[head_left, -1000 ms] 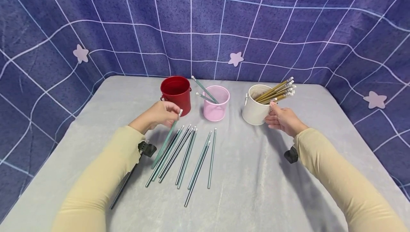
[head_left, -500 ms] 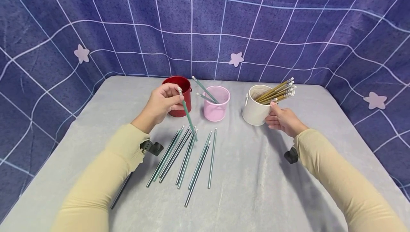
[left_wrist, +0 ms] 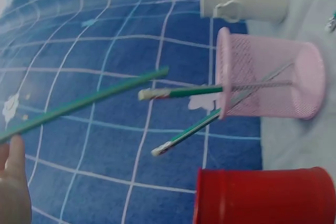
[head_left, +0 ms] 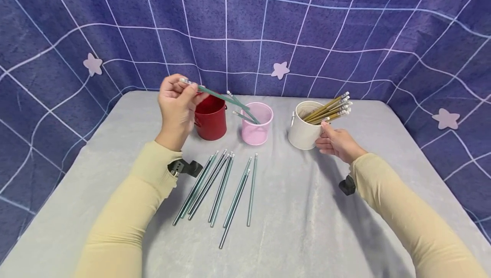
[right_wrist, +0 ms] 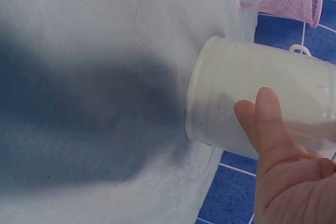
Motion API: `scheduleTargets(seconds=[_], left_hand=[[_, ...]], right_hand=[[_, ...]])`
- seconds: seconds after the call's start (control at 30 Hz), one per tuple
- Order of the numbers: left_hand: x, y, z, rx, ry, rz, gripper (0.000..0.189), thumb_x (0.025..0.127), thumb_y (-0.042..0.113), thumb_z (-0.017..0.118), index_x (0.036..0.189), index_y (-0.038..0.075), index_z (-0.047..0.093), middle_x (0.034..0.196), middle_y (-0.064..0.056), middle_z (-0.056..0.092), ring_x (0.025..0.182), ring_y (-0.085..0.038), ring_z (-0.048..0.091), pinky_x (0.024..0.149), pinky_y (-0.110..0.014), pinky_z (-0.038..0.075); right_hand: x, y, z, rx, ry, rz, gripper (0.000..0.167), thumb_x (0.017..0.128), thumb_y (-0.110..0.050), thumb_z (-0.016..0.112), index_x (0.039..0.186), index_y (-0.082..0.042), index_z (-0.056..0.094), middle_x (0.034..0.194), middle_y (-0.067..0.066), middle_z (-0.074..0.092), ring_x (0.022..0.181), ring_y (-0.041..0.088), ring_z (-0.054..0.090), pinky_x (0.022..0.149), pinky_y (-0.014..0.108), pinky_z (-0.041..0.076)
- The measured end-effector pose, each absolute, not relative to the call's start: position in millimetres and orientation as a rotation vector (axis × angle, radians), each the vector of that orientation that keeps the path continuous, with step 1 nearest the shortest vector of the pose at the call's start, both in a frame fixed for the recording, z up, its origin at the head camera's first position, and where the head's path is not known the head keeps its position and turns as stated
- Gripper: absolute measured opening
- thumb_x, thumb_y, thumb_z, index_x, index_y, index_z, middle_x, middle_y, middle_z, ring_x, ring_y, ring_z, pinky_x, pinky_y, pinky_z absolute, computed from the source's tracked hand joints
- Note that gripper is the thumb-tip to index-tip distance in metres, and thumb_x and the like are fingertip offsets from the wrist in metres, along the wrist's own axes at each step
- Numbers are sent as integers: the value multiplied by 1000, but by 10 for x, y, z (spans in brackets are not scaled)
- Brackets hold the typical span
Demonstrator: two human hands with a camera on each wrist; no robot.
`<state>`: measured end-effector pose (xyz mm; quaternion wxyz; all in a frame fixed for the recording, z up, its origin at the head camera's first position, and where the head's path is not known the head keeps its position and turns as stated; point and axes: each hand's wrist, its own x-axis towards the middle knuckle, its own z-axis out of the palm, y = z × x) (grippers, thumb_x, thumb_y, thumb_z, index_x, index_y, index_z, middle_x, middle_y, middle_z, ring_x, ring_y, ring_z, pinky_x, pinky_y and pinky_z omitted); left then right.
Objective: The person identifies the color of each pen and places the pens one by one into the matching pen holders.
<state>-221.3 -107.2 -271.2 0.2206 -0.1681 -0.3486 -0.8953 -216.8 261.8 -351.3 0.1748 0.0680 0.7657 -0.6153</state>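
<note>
My left hand [head_left: 176, 103], raised in front of the red bucket [head_left: 212, 118], pinches a green pencil [head_left: 219, 94] near its white eraser end. The pencil slants down to the right, its free end over the pink mesh cup [head_left: 256, 135] in the head view. In the left wrist view that tip of the pencil [left_wrist: 94, 97] stands apart from the cup [left_wrist: 273, 77]. Two green pencils lean inside the cup. With thumb at the rim and fingers along the outer wall, my right hand [head_left: 339, 143] holds the white bucket [head_left: 301, 135], which bears several gold pencils [head_left: 326, 109].
Several green and dark pencils [head_left: 209, 186] lie side by side on the grey cloth [head_left: 291, 209] in front of the containers. Behind the table hangs a blue grid-patterned curtain [head_left: 245, 18] with star shapes [head_left: 280, 70].
My left hand has lifted the green pencil from the pile, up past the red bucket, and its free end has swung right toward the pink cup. The right hand stays at the white bucket.
</note>
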Motion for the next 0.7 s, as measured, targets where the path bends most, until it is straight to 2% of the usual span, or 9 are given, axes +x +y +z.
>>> scheduleTargets(seconds=[0.17, 0.4, 0.7], left_hand=[[-2307, -1120, -2671, -363, -925, -2378, 29, 81, -24, 48, 82, 5, 54, 74, -5, 49, 64, -14, 58, 61, -32, 58], [-2419, -1053, -2830, -231, -1061, -2341, 32, 82, -23, 50, 81, 8, 56, 75, -4, 49, 65, -14, 56, 60, -30, 57], [-2474, -851, -2983, -244, -1263, -2340, 33, 81, -22, 53, 80, 11, 57, 72, -3, 56, 63, -12, 59, 61, -27, 57]], right_hand=[[-2172, 2612, -3504, 203, 2173, -1742, 84, 101, -50, 29, 137, 25, 18, 139, 43, 30, 85, 4, 63, 82, 25, 53], [-2176, 2616, -3512, 203, 2166, -1746, 83, 101, -48, 28, 137, 25, 18, 139, 42, 31, 85, 4, 63, 81, 26, 54], [-2167, 2619, -3512, 201, 2186, -1732, 84, 101, -50, 29, 137, 25, 20, 139, 42, 32, 88, 5, 62, 82, 25, 53]])
